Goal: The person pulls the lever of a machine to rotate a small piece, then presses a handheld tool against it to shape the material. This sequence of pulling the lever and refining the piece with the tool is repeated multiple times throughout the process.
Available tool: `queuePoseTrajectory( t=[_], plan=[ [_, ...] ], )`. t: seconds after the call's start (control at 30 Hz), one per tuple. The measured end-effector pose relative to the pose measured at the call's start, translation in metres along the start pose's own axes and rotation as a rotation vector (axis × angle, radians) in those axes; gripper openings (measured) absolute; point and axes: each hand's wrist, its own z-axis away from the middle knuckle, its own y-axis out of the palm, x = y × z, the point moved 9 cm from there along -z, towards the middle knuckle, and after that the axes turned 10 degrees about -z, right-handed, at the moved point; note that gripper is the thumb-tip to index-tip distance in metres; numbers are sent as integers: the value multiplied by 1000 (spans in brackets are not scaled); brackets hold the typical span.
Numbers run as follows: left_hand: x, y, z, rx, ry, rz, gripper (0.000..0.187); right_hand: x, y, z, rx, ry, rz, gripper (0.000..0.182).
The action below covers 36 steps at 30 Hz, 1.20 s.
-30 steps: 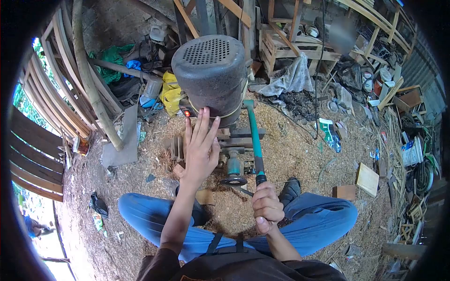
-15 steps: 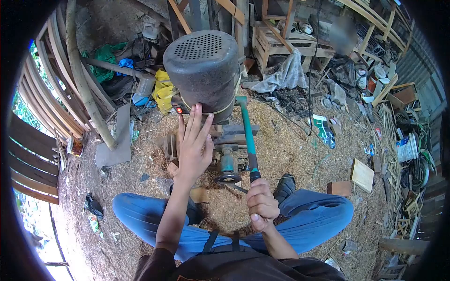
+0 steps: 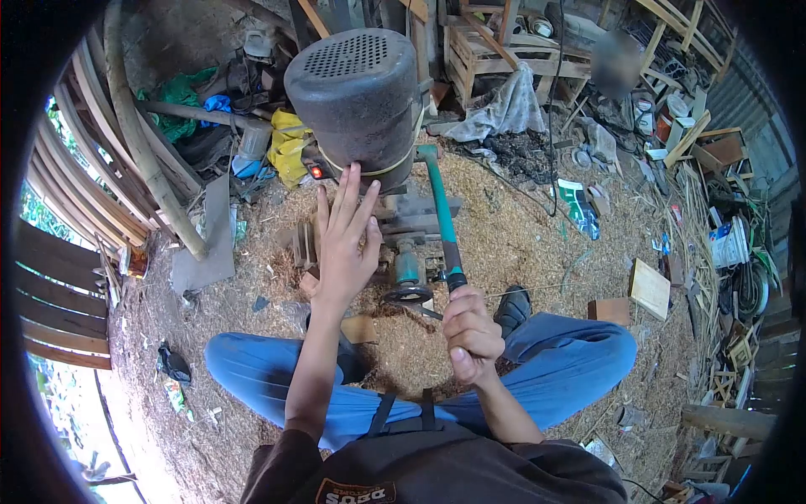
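Note:
A dark motor housing [image 3: 353, 101] with a perforated top stands upright in front of me, on a bench machine with a small black handwheel [image 3: 408, 294]. My left hand [image 3: 346, 244] is open, fingers spread, its fingertips resting against the lower side of the housing beside a glowing red switch [image 3: 316, 172]. A long green lever [image 3: 441, 202] slopes from the machine's right side toward me. Around its black end grip my right hand [image 3: 472, 336] is closed. The machine's lower parts are partly hidden behind the housing and my left hand.
Wood shavings [image 3: 520, 244] cover the ground. Curved wooden strips [image 3: 84, 168] lean at the left, with a yellow bag [image 3: 288, 151] nearer the machine. Wood blocks [image 3: 649, 290] lie to the right. A black cable [image 3: 554, 126] hangs behind, near a wooden crate [image 3: 478, 63].
The head view has tilted, so the machine, hands and ground appear higher in the picture. My left hand stays against the housing and my right hand keeps its hold on the lever.

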Motion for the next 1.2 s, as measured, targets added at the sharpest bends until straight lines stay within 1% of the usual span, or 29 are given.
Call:
queuePoseTrajectory(
  t=[0.07,0.1,0.17,0.43,0.53,0.6,0.67,0.7,0.73,0.8,0.87,0.93,1.0,1.07,1.1,1.13,1.2],
  plan=[
    [-1,-1,1,8,7,11,52,0,1,0,42,6,6,24],
    [-1,-3,1,8,9,10,52,1,2,-1,48,-7,3,23],
    [-1,-4,1,27,-11,42,51,1,2,-1,40,-9,7,23],
    [12,-14,4,-17,-20,38,48,5,4,-10,52,-7,45,21],
    [19,-15,7,-26,-36,24,47,9,7,-27,37,-14,54,22],
    [22,-17,7,-32,-50,29,47,13,6,-56,-15,-43,5,22],
    [22,-18,5,-20,-60,31,48,3,7,-79,-4,-42,-41,25],
    [22,-19,5,-28,-59,29,48,3,7,-97,-48,-75,-123,28],
    [24,-19,5,-25,-63,25,46,1,5,-115,-90,-108,-205,34],
    [27,-18,3,-32,-72,16,45,-11,4,-147,-137,-139,-178,46],
    [29,-16,6,-35,-79,12,46,-22,4,-182,-175,-101,-163,48],
    [30,-15,7,-18,-79,18,46,-30,3,-207,-160,-82,-118,47],
    [31,-13,5,-3,-75,24,46,-36,4,-223,-146,-66,-72,48],
    [35,-12,4,-12,-91,28,47,-42,1,-234,-186,-41,16,46],
    [36,-12,3,-12,-92,27,47,-52,-3,-235,-198,-52,-56,45],
    [37,-13,2,-25,-99,20,47,-60,-7,-236,-196,-54,-58,45],
    [38,-13,-1,-43,-107,11,48,-64,-10,-244,-183,-94,128,48]
  ],
)
